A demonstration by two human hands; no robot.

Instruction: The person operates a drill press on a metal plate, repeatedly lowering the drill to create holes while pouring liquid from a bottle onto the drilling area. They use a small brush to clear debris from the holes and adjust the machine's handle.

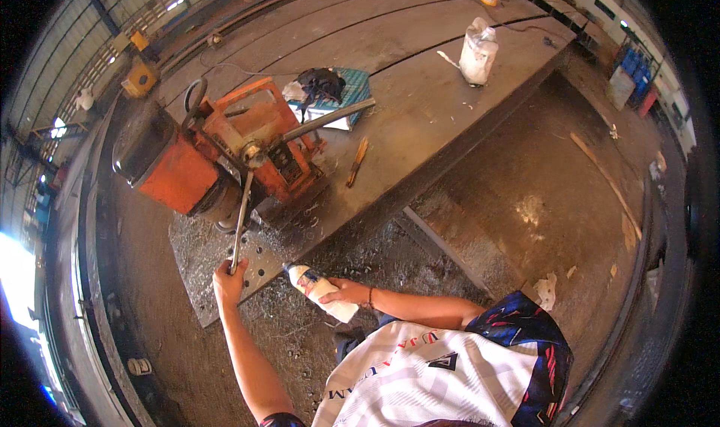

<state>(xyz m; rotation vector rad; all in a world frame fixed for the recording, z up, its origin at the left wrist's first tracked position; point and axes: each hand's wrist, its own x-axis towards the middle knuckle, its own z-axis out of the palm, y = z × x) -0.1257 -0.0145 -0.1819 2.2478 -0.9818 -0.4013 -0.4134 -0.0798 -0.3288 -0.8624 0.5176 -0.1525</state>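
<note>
An orange magnetic drill press point(259, 138) stands on a large steel plate point(420, 134), its motor housing point(176, 179) towards the left. My left hand point(229, 277) is closed round the lower end of a long metal feed lever point(242, 221) that runs up to the drill's hub. Another lever point(326, 122) sticks out from the hub to the right. In my right hand point(346, 295) is a plastic bottle point(319, 290) of pale liquid, tilted with its dark top pointing up and left towards the plate's edge. Beneath the drill the plate has several round holes point(259, 262) and scattered metal chips.
Behind the drill lie a teal and white package point(352, 89) and a dark cloth point(321, 84). A thin brownish piece point(358, 161) lies on the plate. A whitish jug point(478, 52) stands farther right. Blue drums point(637, 74) stand at the far right.
</note>
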